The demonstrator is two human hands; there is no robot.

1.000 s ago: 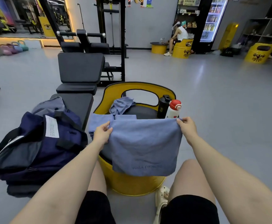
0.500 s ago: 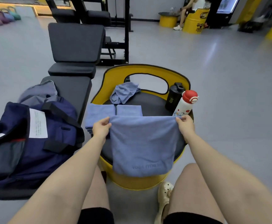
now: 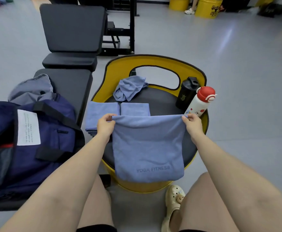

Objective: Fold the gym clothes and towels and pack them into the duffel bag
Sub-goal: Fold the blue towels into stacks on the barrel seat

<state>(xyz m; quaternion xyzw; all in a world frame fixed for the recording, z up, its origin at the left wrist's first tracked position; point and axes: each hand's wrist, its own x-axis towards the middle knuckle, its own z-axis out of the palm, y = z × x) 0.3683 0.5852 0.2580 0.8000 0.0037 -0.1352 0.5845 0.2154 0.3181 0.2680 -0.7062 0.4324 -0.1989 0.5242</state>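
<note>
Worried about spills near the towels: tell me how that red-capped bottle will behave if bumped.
The red-capped bottle stands tall and narrow at the stool's rim, so it would probably tip and might drop off. Its round body would likely roll. The right hand works close beside it.

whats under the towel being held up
The held towel drapes over the stool's black seat and yellow front rim. Whatever lies directly beneath the cloth is covered and cannot be seen.

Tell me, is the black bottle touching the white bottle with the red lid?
Cannot tell. In the head view the white bottle stands in front of the black bottle and covers its lower side, so no gap shows between them, yet real contact cannot be confirmed.
</note>
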